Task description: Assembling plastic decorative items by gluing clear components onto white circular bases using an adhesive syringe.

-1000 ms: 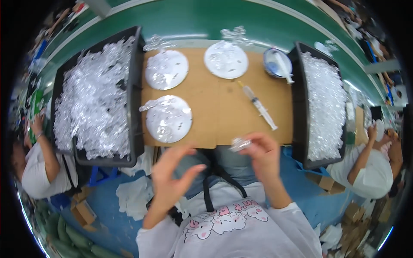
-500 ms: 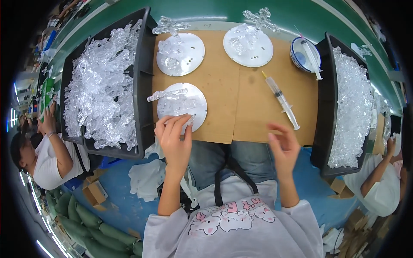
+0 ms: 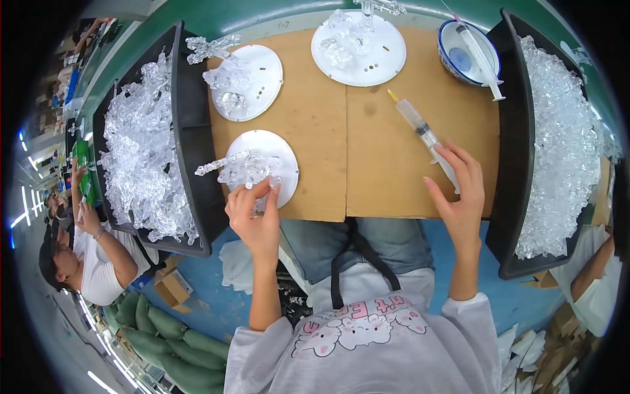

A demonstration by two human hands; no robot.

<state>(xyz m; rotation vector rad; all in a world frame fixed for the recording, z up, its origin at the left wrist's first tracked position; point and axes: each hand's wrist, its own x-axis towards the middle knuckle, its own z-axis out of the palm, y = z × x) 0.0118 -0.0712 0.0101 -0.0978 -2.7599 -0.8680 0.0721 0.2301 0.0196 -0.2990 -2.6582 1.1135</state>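
Observation:
My left hand is at the near edge of the closest white disc. Its thumb and fingers pinch a small clear plastic piece. Beside those fingertips, clear moulded plastic figures stand on the disc, one long part jutting past its left rim. My right hand has its thumb and fingers spread around the plunger end of a syringe with a yellow tip, lying on the cardboard. The index fingertip is close to the syringe's flange; whether it touches, I cannot tell.
Two more white discs with clear figures and crosses stand farther back. A blue-and-white bowl holds another syringe. Black bins of clear plastic parts flank the cardboard, one left, one right. Other people sit at both sides.
My right hand has moved forward and right from the cardboard's near edge to the syringe, fingers spreading. My left hand stays pinching at the nearest disc. The whole view has shifted slightly.

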